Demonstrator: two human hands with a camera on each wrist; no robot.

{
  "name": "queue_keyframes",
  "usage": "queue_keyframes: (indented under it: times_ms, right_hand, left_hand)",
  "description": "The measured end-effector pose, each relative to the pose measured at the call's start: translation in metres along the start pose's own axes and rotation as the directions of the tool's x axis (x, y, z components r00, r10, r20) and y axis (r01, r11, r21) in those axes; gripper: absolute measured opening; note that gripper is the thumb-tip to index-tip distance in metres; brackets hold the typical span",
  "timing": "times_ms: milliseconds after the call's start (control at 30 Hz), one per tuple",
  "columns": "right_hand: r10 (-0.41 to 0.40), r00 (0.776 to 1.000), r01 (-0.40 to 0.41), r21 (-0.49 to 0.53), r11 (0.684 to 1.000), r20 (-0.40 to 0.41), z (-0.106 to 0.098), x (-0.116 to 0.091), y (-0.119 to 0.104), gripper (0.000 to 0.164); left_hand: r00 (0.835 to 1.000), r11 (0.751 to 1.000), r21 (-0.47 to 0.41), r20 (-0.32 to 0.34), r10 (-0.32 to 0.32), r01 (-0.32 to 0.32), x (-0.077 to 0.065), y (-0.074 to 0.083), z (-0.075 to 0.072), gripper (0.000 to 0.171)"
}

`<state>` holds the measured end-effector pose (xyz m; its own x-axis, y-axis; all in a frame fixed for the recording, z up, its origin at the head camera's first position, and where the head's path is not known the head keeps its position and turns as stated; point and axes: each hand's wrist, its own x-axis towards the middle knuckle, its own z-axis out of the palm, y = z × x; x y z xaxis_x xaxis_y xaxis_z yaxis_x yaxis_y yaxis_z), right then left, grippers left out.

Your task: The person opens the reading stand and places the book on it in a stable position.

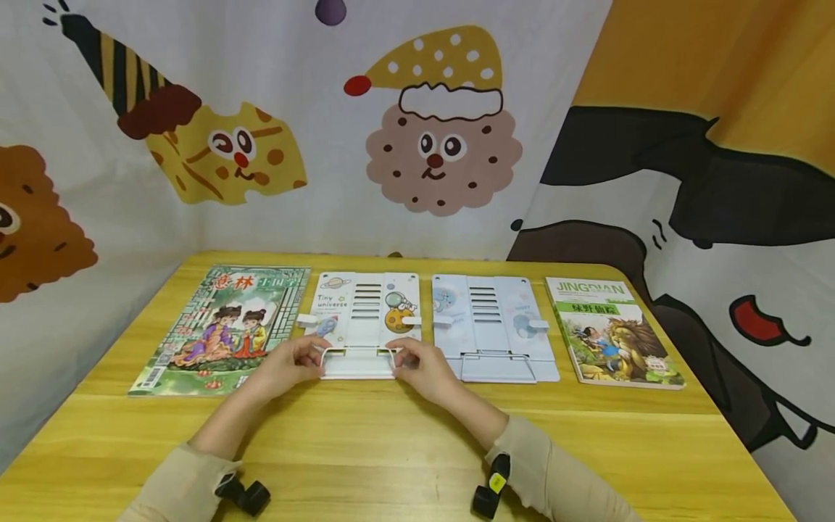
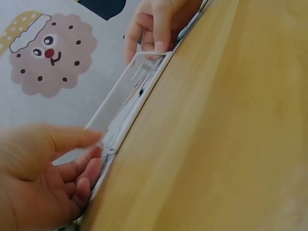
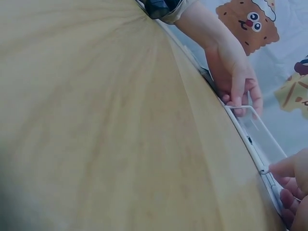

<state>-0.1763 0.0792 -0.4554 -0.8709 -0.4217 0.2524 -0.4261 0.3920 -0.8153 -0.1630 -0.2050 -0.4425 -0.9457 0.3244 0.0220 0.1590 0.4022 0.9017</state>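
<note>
A white book stand (image 1: 367,322) printed "Tiny universe" with planets and an astronaut lies flat on the table. Its white wire bracket (image 2: 113,98) is tipped up from the front edge. My left hand (image 1: 290,360) pinches the left end of that bracket between thumb and fingers. At the right end, my right hand (image 1: 424,366) pinches it the same way, thumb down at the corner. Both hands show in the right wrist view, the left hand (image 3: 233,72) farther off. To the right lies a second, pale blue book stand (image 1: 485,322), its wire bracket folded low.
A green magazine (image 1: 225,330) with two cartoon children lies at the left of the wooden table (image 1: 365,449). A book (image 1: 613,333) with a lion on its cover lies at the right. Behind the table hangs a cartoon-printed curtain (image 1: 261,232).
</note>
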Motion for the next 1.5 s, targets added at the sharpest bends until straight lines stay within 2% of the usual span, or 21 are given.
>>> queue_keyframes:
  times_ms: [133,200,300,433,633,733,933,1033,1200,1267,1500]
  right_hand:
    - [-0.011,0.999,0.009,-0.033,0.999,-0.05,-0.007,0.002,-0.004,0.034]
    - [-0.018,0.995,0.015,-0.034,0.999,-0.1,-0.012,0.005,-0.007,0.03]
    - [-0.027,0.982,0.023,-0.024,0.999,-0.185,-0.019,0.012,-0.009,0.028]
    - [0.002,0.966,-0.005,-0.011,1.0,-0.259,-0.025,0.024,-0.008,0.031]
    - [0.119,0.965,-0.122,-0.001,0.992,-0.233,-0.021,0.042,-0.001,0.043]
    - [0.17,0.966,-0.17,0.013,0.985,-0.195,-0.017,0.05,0.003,0.05]
    - [0.23,0.959,-0.226,0.043,0.973,-0.167,-0.01,0.063,0.006,0.059]
    - [0.265,0.953,-0.259,0.06,0.964,-0.149,-0.007,0.068,0.01,0.064]
    - [0.304,0.943,-0.297,0.068,0.952,-0.138,-0.002,0.071,0.013,0.073]
    - [0.306,0.942,-0.299,0.064,0.952,-0.142,-0.001,0.071,0.013,0.077]
    - [0.291,0.943,-0.292,0.016,0.956,-0.162,0.002,0.07,0.017,0.084]
  left_hand:
    - [0.999,0.999,0.031,0.012,-0.042,0.042,0.0,0.006,-0.006,0.034]
    - [0.998,0.998,0.04,-0.004,-0.055,0.056,0.001,0.012,-0.012,0.035]
    - [0.995,0.997,0.023,-0.074,-0.065,0.067,0.004,0.02,-0.02,0.036]
    - [0.98,0.997,0.006,-0.183,-0.079,0.081,0.015,0.025,-0.028,0.04]
    - [0.956,0.997,-0.025,-0.285,-0.077,0.073,0.039,0.022,-0.032,0.048]
    - [0.953,0.995,-0.061,-0.288,-0.088,0.073,0.05,0.016,-0.032,0.052]
    - [0.96,0.989,-0.118,-0.256,-0.115,0.087,0.065,0.009,-0.026,0.06]
    - [0.963,0.983,-0.122,-0.218,-0.161,0.136,0.065,0.011,-0.023,0.065]
    - [0.96,0.969,-0.144,-0.167,-0.224,0.201,0.064,0.002,-0.02,0.072]
    - [0.957,0.967,-0.153,-0.179,-0.228,0.201,0.066,-0.004,-0.02,0.074]
    - [0.949,0.972,-0.143,-0.229,-0.218,0.188,0.068,-0.009,-0.019,0.081]
